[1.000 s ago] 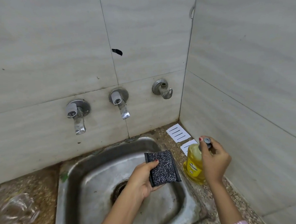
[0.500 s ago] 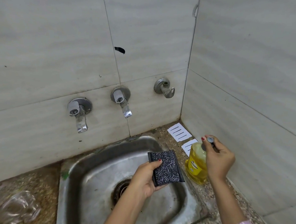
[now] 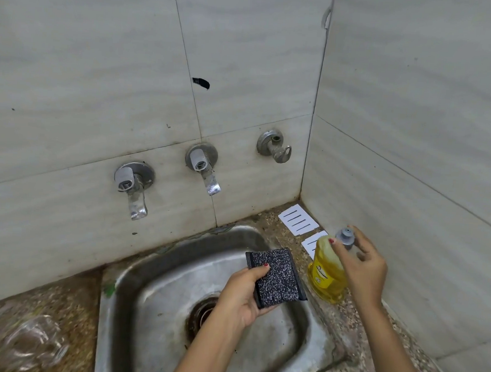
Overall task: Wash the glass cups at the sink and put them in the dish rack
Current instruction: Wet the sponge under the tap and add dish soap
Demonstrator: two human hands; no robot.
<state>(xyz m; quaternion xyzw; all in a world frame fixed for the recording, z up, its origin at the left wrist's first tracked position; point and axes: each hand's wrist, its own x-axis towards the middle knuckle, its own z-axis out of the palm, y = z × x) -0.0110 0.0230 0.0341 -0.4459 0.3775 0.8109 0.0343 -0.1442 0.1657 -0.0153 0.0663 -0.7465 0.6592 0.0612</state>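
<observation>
Tiled corner w/ steel sink set in speckled counter.
Scrub pad is gripped by left hand over sink; soap bottle cap is pinched by right hand; glass cups, blurred, at counter's front-left corner.

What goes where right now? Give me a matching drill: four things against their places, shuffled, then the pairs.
Things:
1. scrubber
2. bottle
3. cup
4. slotted card

Places:
A. counter left of the sink
B. counter by the wall corner
C. in the left hand, over the sink
D. counter right of the sink, right hand at its cap

Pairs: 1-C, 2-D, 3-A, 4-B
</observation>
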